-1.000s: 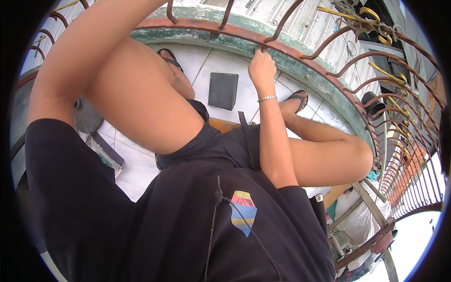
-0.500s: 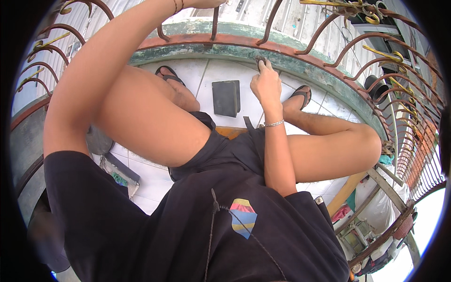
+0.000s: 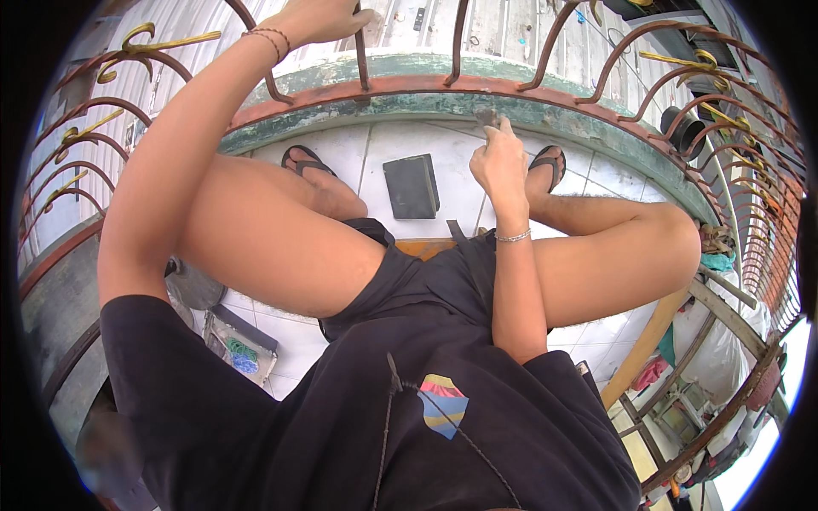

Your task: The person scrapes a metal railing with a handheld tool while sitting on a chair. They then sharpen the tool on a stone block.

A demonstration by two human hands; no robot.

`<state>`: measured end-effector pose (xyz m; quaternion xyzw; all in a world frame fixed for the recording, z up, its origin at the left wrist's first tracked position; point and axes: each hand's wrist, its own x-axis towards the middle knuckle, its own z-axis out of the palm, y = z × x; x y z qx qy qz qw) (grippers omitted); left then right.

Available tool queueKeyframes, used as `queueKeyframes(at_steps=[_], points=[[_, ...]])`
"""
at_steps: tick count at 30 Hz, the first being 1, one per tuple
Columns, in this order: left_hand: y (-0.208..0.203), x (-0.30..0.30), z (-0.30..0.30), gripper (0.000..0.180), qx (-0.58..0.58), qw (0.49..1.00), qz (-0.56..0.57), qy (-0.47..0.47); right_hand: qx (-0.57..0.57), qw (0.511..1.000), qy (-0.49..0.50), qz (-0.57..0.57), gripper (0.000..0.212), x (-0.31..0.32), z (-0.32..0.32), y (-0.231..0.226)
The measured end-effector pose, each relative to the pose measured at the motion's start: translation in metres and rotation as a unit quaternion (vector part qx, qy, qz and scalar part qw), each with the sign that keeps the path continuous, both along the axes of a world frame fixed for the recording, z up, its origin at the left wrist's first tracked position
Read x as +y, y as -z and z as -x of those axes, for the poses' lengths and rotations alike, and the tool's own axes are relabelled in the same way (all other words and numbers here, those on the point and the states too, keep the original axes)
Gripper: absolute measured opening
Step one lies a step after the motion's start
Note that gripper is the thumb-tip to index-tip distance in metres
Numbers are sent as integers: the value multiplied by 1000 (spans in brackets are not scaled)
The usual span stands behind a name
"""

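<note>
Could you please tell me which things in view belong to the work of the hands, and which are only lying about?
Seemingly in use:
small grey piece, held in the right hand
railing bar, at the left hand

Just lying about:
dark rectangular block, untouched
blue and green bundle, lower left
pale plastic bag, right side

From here I count one left hand, one right hand, one small dark piece, one dark block, two black sandals and one silvery bracelet.
</note>
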<state>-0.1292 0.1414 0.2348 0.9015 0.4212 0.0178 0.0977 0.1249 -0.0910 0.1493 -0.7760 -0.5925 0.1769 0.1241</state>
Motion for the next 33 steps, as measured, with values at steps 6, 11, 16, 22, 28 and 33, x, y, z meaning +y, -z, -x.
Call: queueKeyframes(at_steps=[6,11,16,22,28,33], points=[[0,-2,7,49,5,1000,-17,5,57,996,64,-16,35,0,1,1],[27,3,9,47,-86,990,-108,-32,61,994,84,28,34,-1,1,1],[35,-11,-22,34,-261,949,-18,-173,45,996,73,12,31,5,3,12],[62,-4,-35,33,-261,918,-118,-273,56,997,52,26,31,-1,12,7],[49,-11,-35,40,-214,930,-70,-290,86,995,51,3,33,4,15,21],[36,-14,-33,35,-194,948,-26,-251,102,991,80,43,31,8,19,11]])
